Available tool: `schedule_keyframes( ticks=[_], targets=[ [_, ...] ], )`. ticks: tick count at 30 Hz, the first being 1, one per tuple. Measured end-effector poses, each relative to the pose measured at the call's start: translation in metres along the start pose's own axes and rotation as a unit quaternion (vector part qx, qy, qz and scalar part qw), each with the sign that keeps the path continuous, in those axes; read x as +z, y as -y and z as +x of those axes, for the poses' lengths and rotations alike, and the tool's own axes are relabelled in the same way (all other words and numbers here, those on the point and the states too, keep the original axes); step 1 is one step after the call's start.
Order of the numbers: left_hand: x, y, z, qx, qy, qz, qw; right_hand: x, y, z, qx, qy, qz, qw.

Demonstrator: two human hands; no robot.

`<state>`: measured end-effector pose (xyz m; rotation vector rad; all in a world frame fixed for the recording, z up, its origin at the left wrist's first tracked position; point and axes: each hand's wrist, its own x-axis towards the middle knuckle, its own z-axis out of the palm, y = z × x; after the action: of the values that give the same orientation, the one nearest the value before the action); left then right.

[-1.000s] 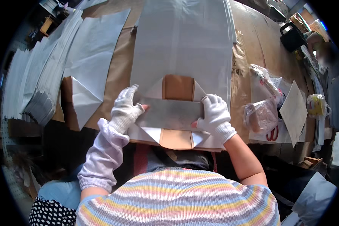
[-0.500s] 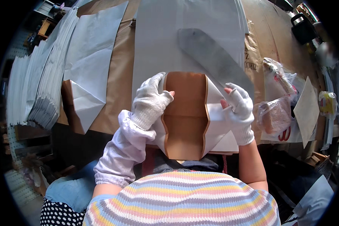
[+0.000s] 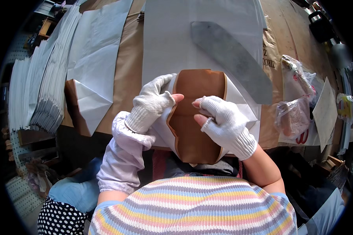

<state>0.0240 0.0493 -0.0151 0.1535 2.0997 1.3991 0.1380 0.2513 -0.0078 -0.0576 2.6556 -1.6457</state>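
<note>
A white paper bag (image 3: 241, 98) with a brown paper lining lies in front of me, its end spread so that the brown inside faces up. My left hand (image 3: 150, 103), in a white glove with bare fingertips, grips the bag's left edge, thumb over the brown side. Gloved the same way, my right hand (image 3: 225, 123) is over the right part of the brown lining. Its thumb and forefinger are apart, with nothing visible between them; the other fingers are curled under. Beyond the bag, a flat grey plate (image 3: 231, 58) rests at a slant on white sheets (image 3: 164, 43).
Left of me stands a thick stack of folded white bags (image 3: 47, 86). Beside it lies another white bag (image 3: 92, 51) with a folded brown-lined end. Clear plastic bags (image 3: 294, 115) and a pale card (image 3: 324, 113) are at the right. Brown paper (image 3: 121, 78) covers the table.
My right hand has moved left, from beside the bag's right edge to over its brown lining. The left hand keeps hold of the left edge. The whole view has shifted slightly.
</note>
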Motion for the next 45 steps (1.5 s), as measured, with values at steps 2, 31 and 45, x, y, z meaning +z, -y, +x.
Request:
schedule_keyframes(
  ticks=[2, 31, 45],
  targets=[
    [-0.004, -0.005, -0.004, -0.018, 0.030, -0.039, 0.999, 0.008, 0.010, 0.007, 0.071, 0.005, 0.060, 0.996],
    [-0.012, 0.018, -0.001, 0.045, 0.082, -0.057, 0.994, 0.055, -0.005, 0.064, 0.233, 0.008, 0.290, 0.928],
    [0.020, -0.018, 0.030, 0.318, 0.035, 0.248, 0.914, 0.074, 0.012, 0.003, 0.145, -0.062, 0.028, 0.987]
  ],
)
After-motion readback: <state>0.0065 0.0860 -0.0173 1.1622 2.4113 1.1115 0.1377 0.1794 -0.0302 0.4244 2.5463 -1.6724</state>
